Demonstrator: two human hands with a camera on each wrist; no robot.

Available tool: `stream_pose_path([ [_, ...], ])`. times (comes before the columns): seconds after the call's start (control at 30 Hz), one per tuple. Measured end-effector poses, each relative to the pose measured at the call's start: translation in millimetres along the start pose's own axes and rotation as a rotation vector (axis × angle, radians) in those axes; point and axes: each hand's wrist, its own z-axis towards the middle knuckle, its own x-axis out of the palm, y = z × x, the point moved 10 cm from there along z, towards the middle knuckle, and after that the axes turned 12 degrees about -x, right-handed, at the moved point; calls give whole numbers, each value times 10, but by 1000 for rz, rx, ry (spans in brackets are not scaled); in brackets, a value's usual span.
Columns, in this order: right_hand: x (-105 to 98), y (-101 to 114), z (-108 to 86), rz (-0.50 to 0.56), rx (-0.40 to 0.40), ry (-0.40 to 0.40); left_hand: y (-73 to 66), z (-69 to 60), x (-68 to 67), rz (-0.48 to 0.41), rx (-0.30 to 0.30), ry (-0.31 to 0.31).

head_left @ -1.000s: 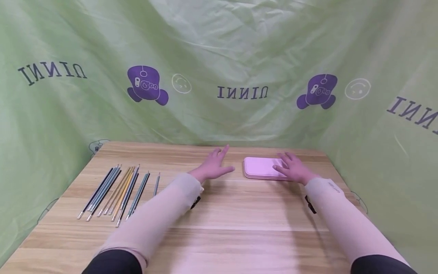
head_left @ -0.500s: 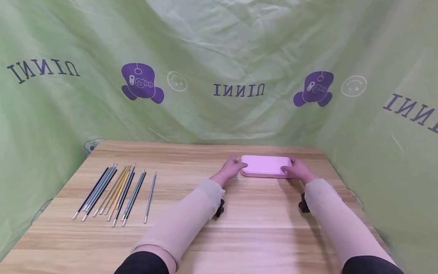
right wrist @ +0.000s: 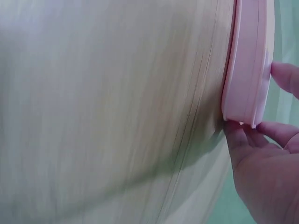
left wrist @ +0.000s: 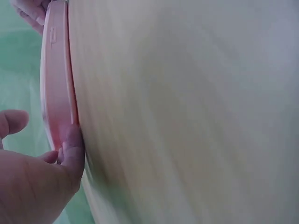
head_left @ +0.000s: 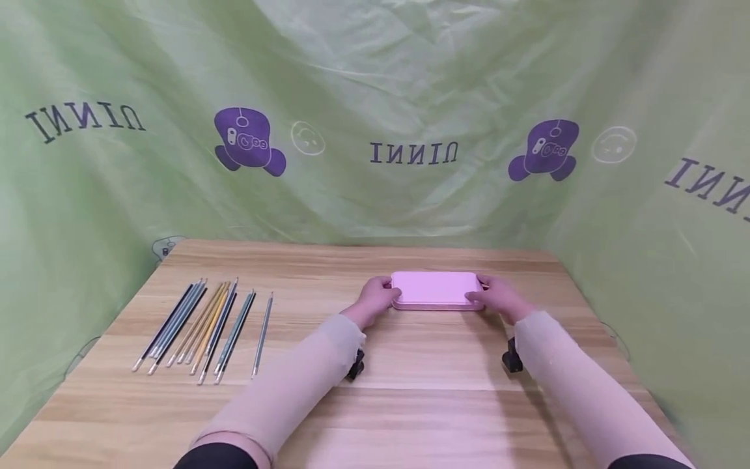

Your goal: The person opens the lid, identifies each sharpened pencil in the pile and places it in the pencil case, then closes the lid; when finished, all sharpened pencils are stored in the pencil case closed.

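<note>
A pink flat case (head_left: 436,288) with rounded corners lies near the far side of the table, a hand at each short end. The left hand (head_left: 374,299) grips its left end, thumb by the top edge; in the left wrist view the fingers of that hand (left wrist: 42,175) touch the end of the case (left wrist: 58,79). At the right end, the right hand (head_left: 500,298) holds the case with its thumb near the top. The right wrist view shows the fingertips of this hand (right wrist: 271,158) against the end of the case (right wrist: 247,60).
Several pencils (head_left: 176,322) in dark, teal, tan and yellow lie side by side on the left of the wooden table (head_left: 410,417). One teal pencil (head_left: 263,335) lies apart from them. A green printed curtain (head_left: 410,208) surrounds the table's back and sides.
The left hand has come rightward to the case's left end, and the right hand has closed on the other end. The case has moved left and slightly nearer.
</note>
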Motion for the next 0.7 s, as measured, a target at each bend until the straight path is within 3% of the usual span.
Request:
stream_pose_path([
  [0.17,222,208,25,-35,-29,22,107,-144,-284,-19,-46,24],
  [0.37,476,360,9,-2,-28,40,297,-235,-545,-77,-108,37],
  [0.5,608,485,37,-1,-53,46,372,-296,-722,-86,-106,26],
  [0.7,780,607,-46,-28,-73,57,502,-520,-870,-67,-130,25],
])
